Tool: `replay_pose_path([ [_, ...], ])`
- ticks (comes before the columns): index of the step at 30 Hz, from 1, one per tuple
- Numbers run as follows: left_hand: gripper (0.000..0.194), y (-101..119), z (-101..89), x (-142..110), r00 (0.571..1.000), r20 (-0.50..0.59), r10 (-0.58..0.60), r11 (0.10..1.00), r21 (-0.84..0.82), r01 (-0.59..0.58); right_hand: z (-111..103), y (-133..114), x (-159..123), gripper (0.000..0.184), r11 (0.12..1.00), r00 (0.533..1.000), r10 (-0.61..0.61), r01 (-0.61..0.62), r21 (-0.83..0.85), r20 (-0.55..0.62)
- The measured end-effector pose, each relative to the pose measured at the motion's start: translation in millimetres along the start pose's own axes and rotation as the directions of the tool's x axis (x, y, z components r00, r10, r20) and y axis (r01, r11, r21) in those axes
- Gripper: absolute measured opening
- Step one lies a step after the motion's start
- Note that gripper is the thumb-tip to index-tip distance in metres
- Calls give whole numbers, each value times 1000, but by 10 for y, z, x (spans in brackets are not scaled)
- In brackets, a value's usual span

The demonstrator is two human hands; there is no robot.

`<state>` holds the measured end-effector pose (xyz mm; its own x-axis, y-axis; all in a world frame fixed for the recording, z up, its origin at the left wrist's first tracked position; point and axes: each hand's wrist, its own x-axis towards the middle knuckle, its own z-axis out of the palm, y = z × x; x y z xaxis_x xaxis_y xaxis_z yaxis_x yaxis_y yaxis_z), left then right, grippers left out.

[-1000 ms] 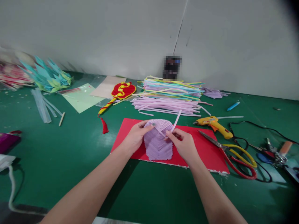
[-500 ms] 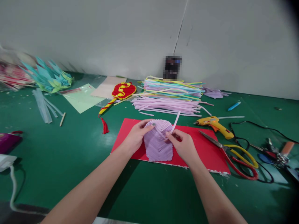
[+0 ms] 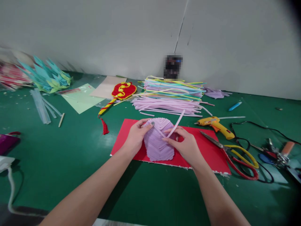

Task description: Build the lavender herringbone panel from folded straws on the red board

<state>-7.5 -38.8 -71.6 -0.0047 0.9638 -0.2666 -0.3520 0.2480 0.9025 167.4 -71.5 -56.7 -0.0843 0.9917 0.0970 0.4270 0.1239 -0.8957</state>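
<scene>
A lilac oval panel (image 3: 158, 150) made of pipe cleaners in a V pattern is held over a red board (image 3: 199, 150). My left hand (image 3: 138, 135) grips its upper left edge, thumb on the front face. A loose lilac pipe cleaner (image 3: 178, 121) crosses the panel's front and bends upward to the right. At that bend, my right hand (image 3: 184, 141) pinches the strip between thumb and fingers, close against the panel. Its other fingers curl at the panel's right edge.
Bundled pipe cleaners (image 3: 169, 105) lie behind the board. Scissors (image 3: 235, 157) overlap its right end, near a yellow glue gun (image 3: 217, 124) and keys (image 3: 279, 158). A red fan (image 3: 124, 91) with a tassel lies left, beyond it glue sticks (image 3: 41, 106) and teal folded leaves (image 3: 50, 77).
My right hand has shifted its pinch on the loose strip, which now bends up more sharply to the right. My left hand keeps its hold on the panel.
</scene>
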Motion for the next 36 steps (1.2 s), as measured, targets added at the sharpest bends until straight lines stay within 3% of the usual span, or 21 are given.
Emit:
replay_pose_path([
  [4, 32, 7, 16, 4, 1000, -11, -18, 1000, -5, 18, 20, 40, 5, 23, 974, 987, -153, 143, -177, -41],
  [10, 32, -13, 12, 11, 1000, 5, -17, 1000, -7, 17, 0, 113, 15, 28, 856, 948, -319, 287, -431, -3],
  [20, 29, -46, -12, 32, 1000, 28, -8, 1000, 16, 8, -3, 141, 15, 18, 857, 932, -361, 327, -398, -14],
  [36, 32, -36, 7, 18, 999, 38, -18, 998, 53, 16, -13, 174, 32, 17, 861, 939, -344, 318, -398, 6],
])
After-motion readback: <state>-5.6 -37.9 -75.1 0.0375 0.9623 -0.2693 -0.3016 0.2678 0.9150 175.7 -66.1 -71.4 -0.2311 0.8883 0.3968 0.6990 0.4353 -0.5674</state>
